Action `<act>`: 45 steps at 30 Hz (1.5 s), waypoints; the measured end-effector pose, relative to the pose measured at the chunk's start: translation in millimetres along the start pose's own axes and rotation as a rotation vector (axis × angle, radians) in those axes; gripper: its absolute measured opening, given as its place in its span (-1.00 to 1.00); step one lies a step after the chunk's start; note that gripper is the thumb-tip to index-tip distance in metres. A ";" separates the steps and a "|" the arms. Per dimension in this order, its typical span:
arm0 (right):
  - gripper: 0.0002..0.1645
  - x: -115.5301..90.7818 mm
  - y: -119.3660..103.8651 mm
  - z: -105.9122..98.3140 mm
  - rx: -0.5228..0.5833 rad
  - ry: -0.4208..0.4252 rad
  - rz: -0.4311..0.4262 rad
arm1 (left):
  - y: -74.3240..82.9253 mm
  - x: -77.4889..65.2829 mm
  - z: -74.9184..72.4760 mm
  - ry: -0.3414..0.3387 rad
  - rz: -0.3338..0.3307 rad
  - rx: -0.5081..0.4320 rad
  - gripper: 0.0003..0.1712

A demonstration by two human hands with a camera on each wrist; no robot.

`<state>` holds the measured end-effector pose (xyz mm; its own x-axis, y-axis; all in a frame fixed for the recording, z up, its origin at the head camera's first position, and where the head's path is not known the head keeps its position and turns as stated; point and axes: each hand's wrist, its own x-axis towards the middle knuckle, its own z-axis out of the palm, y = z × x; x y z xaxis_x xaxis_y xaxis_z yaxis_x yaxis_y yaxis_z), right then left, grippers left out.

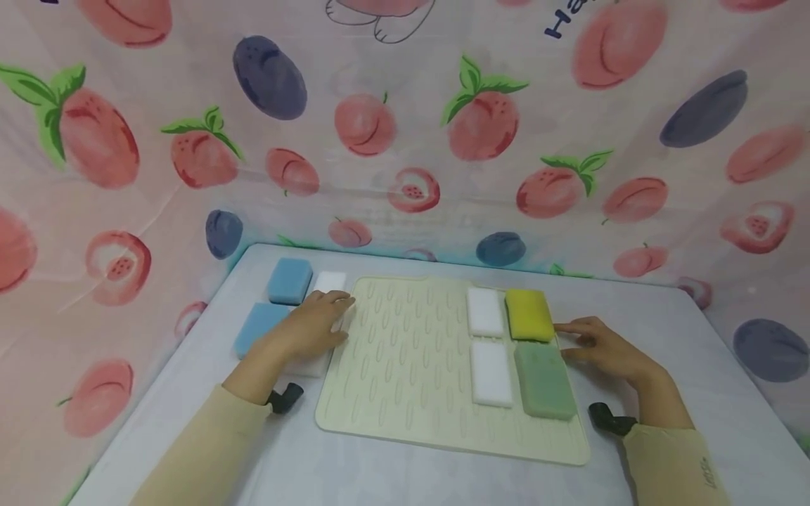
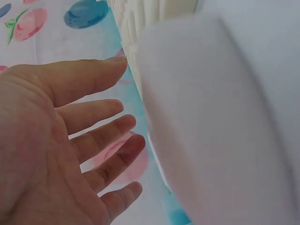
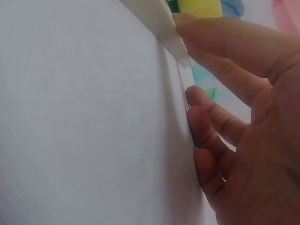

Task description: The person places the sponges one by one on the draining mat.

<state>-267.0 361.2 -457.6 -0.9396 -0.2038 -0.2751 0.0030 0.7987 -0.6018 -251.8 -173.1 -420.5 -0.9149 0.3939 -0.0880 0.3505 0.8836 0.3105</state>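
Observation:
A cream ridged mat (image 1: 405,351) lies between the two hands. My left hand (image 1: 310,329) reaches over white sponges (image 1: 330,281) at the mat's left side, fingers extended toward its edge. In the left wrist view this hand (image 2: 61,140) is spread beside a large, blurred white block (image 2: 206,108). My right hand (image 1: 604,348) has its forefinger and thumb at the mat's right edge, near a yellow sponge (image 1: 530,316) and a green sponge (image 1: 545,379). The right wrist view shows the thumb against the mat's rim (image 3: 159,23), with the other fingers bent near the tabletop.
Two white sponges, an upper one (image 1: 486,311) and a lower one (image 1: 491,372), lie on the mat beside the coloured pair. Left of the mat are two blue sponges, one farther back (image 1: 290,280) and one nearer (image 1: 259,327). A fruit-print curtain (image 1: 405,140) surrounds the white table (image 1: 285,464).

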 end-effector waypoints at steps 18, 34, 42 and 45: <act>-0.19 1.4 -3.6 0.8 0.056 0.000 -0.021 | -24.4 18.9 -21.0 -0.011 -0.030 0.117 -0.11; -0.22 0.7 4.9 8.0 0.062 0.008 -0.029 | -37.3 42.2 -23.7 -0.118 -0.102 0.075 0.03; -0.24 0.8 4.5 4.6 0.054 0.028 -0.031 | -42.0 54.7 -29.0 -0.169 -0.112 0.107 0.07; -0.23 -0.5 3.0 1.0 0.051 0.034 -0.034 | -41.7 59.7 -32.5 -0.179 -0.098 0.111 0.09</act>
<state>-266.1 363.2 -459.9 -0.9506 -0.2102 -0.2284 -0.0128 0.7618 -0.6477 -327.5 -194.6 -407.9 -0.8989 0.3349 -0.2825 0.2907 0.9383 0.1874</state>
